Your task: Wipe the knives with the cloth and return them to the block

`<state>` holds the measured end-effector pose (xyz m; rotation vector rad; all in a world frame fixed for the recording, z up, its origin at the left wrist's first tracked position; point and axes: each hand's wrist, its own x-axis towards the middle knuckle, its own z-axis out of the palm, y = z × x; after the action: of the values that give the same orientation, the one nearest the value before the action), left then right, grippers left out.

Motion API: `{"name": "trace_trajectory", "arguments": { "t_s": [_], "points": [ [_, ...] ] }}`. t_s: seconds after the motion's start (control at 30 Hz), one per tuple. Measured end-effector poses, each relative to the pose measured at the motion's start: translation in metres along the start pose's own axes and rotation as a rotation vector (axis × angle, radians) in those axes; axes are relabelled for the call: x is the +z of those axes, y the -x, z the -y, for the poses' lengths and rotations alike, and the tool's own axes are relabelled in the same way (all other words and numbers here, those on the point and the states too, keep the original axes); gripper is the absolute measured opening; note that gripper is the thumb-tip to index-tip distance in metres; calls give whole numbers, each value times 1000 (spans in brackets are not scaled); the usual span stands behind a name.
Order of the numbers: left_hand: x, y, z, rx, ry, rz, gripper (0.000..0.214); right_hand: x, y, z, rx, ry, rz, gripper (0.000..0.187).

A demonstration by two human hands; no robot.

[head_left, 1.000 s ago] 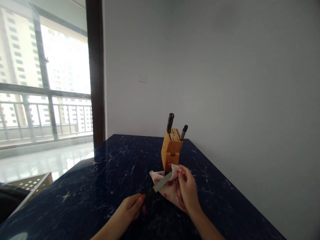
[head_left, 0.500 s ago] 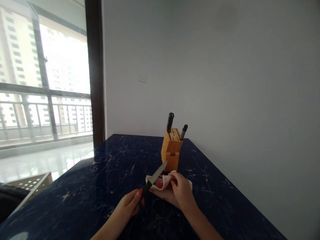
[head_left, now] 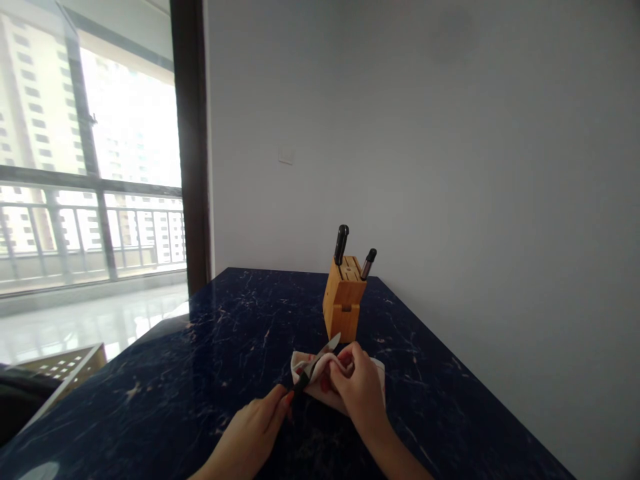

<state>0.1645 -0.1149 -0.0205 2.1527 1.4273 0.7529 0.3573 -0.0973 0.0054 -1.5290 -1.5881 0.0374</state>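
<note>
At far left, a tall window [head_left: 90, 133] looks out past a balcony railing [head_left: 90, 227] to pale high-rise buildings, and a dark frame [head_left: 191, 133] edges it. Below, a dark blue marble counter [head_left: 150, 400] with pale veins runs away from the viewer. The left hand [head_left: 250, 427], with red nails, rests near the counter's front, its fingers curled together and clamped around the black handle of a knife [head_left: 320, 357]. The blade angles up and away through a fold in a white, red-stained cloth [head_left: 311, 391], its tip showing past the fold. The right hand [head_left: 357, 393] is just beside the left, its fingers together and pinching the cloth around the blade. The cloth's lower edge lies at the counter. Just behind the tip stands a wooden knife block [head_left: 344, 300] holding two black-handled knives [head_left: 341, 244], upright and slightly tilted. Behind it rises a plain gray wall [head_left: 475, 167] with a small white plate [head_left: 286, 155].
</note>
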Motion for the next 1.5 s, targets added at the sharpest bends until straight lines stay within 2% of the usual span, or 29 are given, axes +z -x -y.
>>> {"name": "trace_trajectory", "arguments": {
  "t_s": [0.17, 0.33, 0.53, 0.77, 0.87, 1.07, 1.17, 1.33, 1.5],
  "points": [
    [-3, 0, -1, 3, 22, -83, 33, -2, -5, -5, 79, -5, -46, 8],
    [-9, 4, -14, 68, 45, -3, 34, -4, -5, -6, 164, -179, -72, 16],
    [-7, 2, -11, 34, 45, -24, 33, 2, 0, 2, 207, -552, 70, 22],
    [-1, 1, -2, 1, 51, -28, 33, 6, 9, 10, 33, -477, 88, 10],
    [0, -1, 2, -34, 72, -58, 31, 3, 13, 14, 5, -374, 187, 2],
    [0, -6, 8, -70, 82, -111, 33, -6, 21, 24, -312, -238, 363, 13],
    [1, -6, 7, -52, 109, -107, 34, -7, 23, 25, -350, -243, 456, 13],
    [-1, -4, 4, -37, 138, -102, 34, -3, 21, 22, -246, -362, 488, 8],
    [-7, -2, -2, -40, 180, -140, 35, 0, 13, 16, 4, -496, 350, 6]
  ]
}}
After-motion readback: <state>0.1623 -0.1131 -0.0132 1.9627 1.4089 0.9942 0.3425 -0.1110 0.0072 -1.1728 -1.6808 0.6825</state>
